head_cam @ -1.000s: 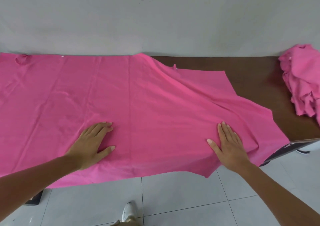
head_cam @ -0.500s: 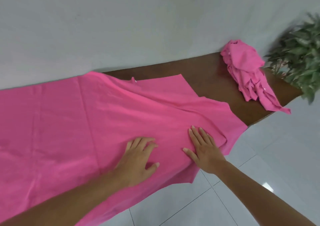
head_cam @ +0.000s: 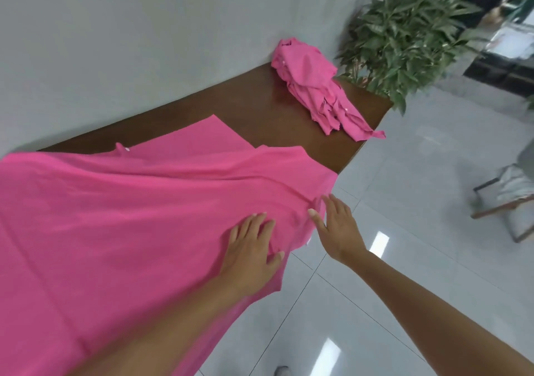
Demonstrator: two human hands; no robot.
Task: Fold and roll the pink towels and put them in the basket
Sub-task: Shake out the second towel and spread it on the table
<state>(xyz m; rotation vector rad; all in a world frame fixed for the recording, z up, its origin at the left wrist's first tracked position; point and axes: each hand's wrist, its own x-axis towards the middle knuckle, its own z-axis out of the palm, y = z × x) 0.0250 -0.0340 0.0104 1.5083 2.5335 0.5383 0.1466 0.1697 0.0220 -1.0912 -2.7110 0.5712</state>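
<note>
- left hand (head_cam: 251, 248) grip spread flat on the pink towel (head_cam: 130, 217); right hand (head_cam: 336, 225) open-fingered at its rumpled edge.
- towel covers the surface (head_cam: 260, 110), near edge overhanging; lifting both palms could let it slide off.

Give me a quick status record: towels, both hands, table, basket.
spread towel: pink, laid open across the table, wrinkled toward its right end, near edge hanging over the front
left hand: flat on the spread towel, fingers straight
right hand: fingers straight, at the spread towel's right edge
towel pile: crumpled pink heap at the table's far right end, apart from the spread towel
table: brown wood, against the wall
plant: leafy, beyond the table's right end
basket: not in view
progress: nothing rolled yet
</note>
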